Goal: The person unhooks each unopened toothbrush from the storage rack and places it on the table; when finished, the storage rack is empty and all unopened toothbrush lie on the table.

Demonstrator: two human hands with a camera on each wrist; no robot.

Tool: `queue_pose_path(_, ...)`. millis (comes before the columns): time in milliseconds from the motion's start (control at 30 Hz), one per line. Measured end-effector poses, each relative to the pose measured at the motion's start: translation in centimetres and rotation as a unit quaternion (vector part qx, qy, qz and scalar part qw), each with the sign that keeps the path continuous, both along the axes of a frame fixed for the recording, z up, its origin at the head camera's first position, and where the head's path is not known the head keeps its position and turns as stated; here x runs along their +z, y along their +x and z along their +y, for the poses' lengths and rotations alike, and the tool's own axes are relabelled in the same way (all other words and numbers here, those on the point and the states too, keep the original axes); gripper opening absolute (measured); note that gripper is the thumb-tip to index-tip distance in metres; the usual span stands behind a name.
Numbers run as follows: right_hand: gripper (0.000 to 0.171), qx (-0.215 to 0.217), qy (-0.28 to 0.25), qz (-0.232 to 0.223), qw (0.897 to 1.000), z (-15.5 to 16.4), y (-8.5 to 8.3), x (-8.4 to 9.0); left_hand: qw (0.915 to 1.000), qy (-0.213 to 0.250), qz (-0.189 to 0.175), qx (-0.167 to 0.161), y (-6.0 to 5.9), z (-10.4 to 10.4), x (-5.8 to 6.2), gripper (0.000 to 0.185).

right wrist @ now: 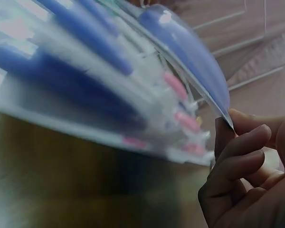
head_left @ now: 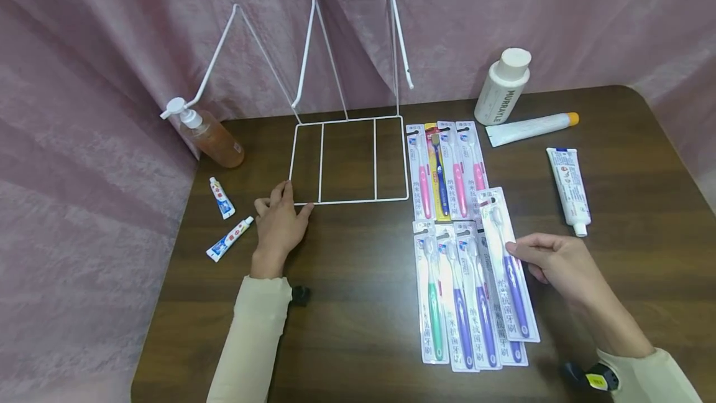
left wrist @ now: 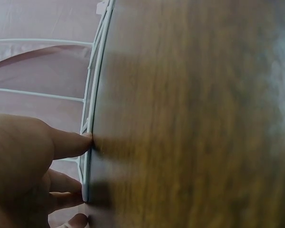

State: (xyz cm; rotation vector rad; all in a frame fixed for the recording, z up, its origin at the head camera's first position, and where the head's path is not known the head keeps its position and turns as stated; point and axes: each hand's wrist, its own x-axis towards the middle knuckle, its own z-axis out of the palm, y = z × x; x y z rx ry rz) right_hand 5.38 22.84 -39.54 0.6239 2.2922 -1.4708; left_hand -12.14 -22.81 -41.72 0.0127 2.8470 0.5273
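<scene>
My right hand [head_left: 559, 263] pinches the right edge of a packaged toothbrush [head_left: 517, 294] with a purple handle, between thumb and fingers. This pack overlaps others in the front row, where a green-handled toothbrush [head_left: 435, 322] and several purple ones lie in their blister packs. Behind them is a second row of packaged toothbrushes, with pink handles [head_left: 423, 191] and one dark blue on a yellow card [head_left: 440, 176]. My left hand [head_left: 279, 222] rests at the front left corner of a white wire rack [head_left: 358, 202], its fingertips touching the bars.
Two small toothpaste tubes [head_left: 222, 199] and an amber pump bottle [head_left: 215, 138] stand or lie at the left. At the back right are a white bottle [head_left: 503, 89], a white tube with an orange cap [head_left: 531, 128] and another toothpaste tube [head_left: 569, 188]. A pink curtain hangs behind the table.
</scene>
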Motion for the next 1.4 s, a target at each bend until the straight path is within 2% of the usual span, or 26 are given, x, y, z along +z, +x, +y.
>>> queue_pose_path(167,0.037,-0.015,0.015,-0.03,0.999,1.0,1.3,-1.0,1.0,0.0,0.002,0.007,0.1,-0.2,0.0,0.079)
queue_pose_path(367,0.036,-0.03,0.025,-0.052,0.998,1.7,1.9,-1.8,1.0,-0.003,-0.002,0.006,-0.1,-0.5,0.1,0.08)
queue_pose_path(600,0.044,-0.015,0.073,-0.061,0.995,1.7,2.0,-2.1,0.9998,-0.01,-0.012,0.011,-0.1,-0.5,0.4,0.08)
queue_pose_path(933,0.049,0.014,0.127,-0.07,0.989,1.6,2.2,-1.6,0.9999,-0.004,-0.009,0.011,-0.1,-0.3,0.6,0.08)
queue_pose_path(1133,0.049,0.016,0.144,-0.072,0.987,1.5,2.2,-1.5,0.9999,-0.006,-0.009,0.011,-0.1,-0.3,0.7,0.08)
queue_pose_path(1400,0.044,0.048,0.174,-0.052,0.982,1.7,2.9,-1.5,1.0,-0.005,-0.005,0.003,-0.1,-0.1,0.2,0.081)
